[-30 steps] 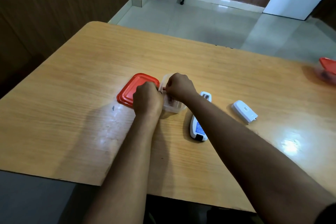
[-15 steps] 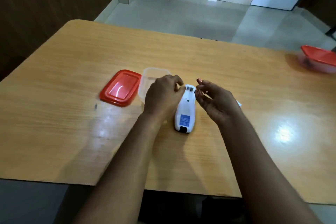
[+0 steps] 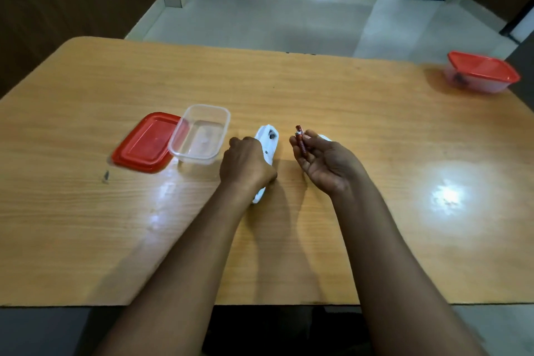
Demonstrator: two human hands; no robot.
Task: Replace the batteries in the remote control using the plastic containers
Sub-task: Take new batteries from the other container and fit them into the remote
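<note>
Red batteries (image 3: 300, 140) now upright | left hand (image 3: 245, 163) gripping remote (image 3: 268, 143)

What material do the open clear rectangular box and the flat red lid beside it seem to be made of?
The open clear rectangular box looks like thin transparent plastic: the wood grain shows through its walls. The flat red lid looks like opaque glossy plastic, with a moulded raised rim and soft highlights. Both are judged by look only.
</note>
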